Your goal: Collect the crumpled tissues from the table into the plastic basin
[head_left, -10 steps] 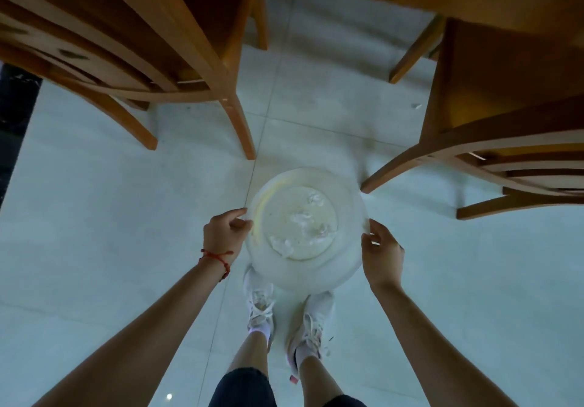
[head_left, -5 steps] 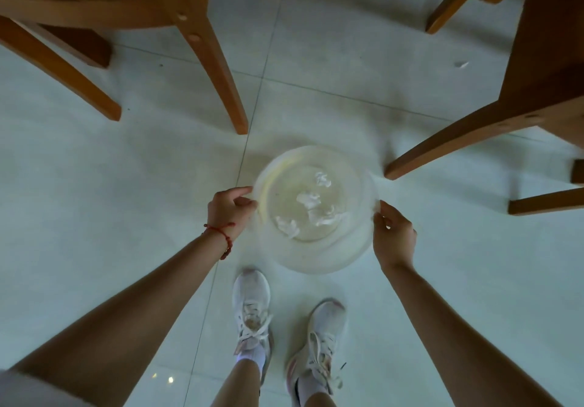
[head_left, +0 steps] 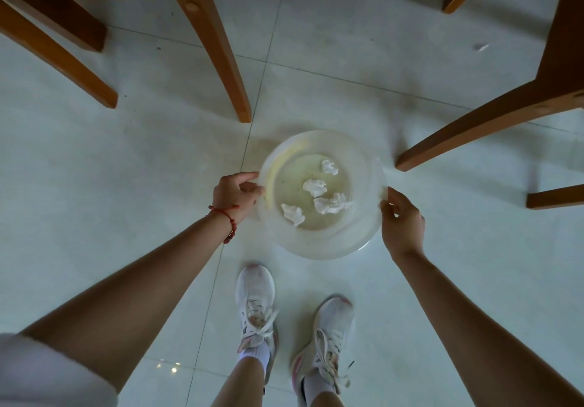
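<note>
A round clear plastic basin [head_left: 319, 242] is low over the pale tiled floor, in front of my feet. Several crumpled white tissues [head_left: 314, 187] lie on its bottom. My left hand [head_left: 235, 194], with a red string at the wrist, grips the basin's left rim. My right hand [head_left: 401, 220] grips the right rim. I cannot tell whether the basin touches the floor.
Wooden chair legs [head_left: 218, 43] stand just beyond the basin on the left, and another chair's legs [head_left: 480, 122] slant in from the right. A small white scrap [head_left: 480, 47] lies on the floor at the far right. My white sneakers [head_left: 256, 305] stand behind the basin.
The basin, held in both hands, has sunk lower toward the floor and away from my feet. The view has dropped down below the chair seats.
</note>
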`<control>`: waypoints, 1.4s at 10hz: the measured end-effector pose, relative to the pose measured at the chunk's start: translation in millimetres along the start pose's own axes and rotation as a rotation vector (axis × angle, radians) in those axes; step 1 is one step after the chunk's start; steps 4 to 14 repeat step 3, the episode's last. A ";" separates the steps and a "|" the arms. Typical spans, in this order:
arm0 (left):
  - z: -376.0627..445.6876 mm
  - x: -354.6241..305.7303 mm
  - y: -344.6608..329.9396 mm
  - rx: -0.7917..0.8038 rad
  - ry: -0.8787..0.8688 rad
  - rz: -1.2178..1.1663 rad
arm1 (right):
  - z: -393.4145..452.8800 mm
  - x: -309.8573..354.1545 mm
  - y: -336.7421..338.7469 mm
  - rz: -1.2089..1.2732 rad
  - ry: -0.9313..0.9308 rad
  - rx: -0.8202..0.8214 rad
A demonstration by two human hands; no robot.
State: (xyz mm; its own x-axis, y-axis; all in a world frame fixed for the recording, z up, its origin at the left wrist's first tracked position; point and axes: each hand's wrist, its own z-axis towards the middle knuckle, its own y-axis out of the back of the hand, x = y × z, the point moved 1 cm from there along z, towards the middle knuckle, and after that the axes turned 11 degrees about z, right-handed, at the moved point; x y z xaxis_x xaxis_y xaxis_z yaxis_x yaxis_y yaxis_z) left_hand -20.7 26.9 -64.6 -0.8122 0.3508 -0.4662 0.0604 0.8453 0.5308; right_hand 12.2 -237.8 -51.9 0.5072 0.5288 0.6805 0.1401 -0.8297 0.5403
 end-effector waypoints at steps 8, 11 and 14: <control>-61.3 -15.3 20.9 0.061 -0.154 0.368 | -41.4 19.1 24.3 -0.186 -0.097 0.167; -61.3 -15.3 20.9 0.061 -0.154 0.368 | -41.4 19.1 24.3 -0.186 -0.097 0.167; -61.3 -15.3 20.9 0.061 -0.154 0.368 | -41.4 19.1 24.3 -0.186 -0.097 0.167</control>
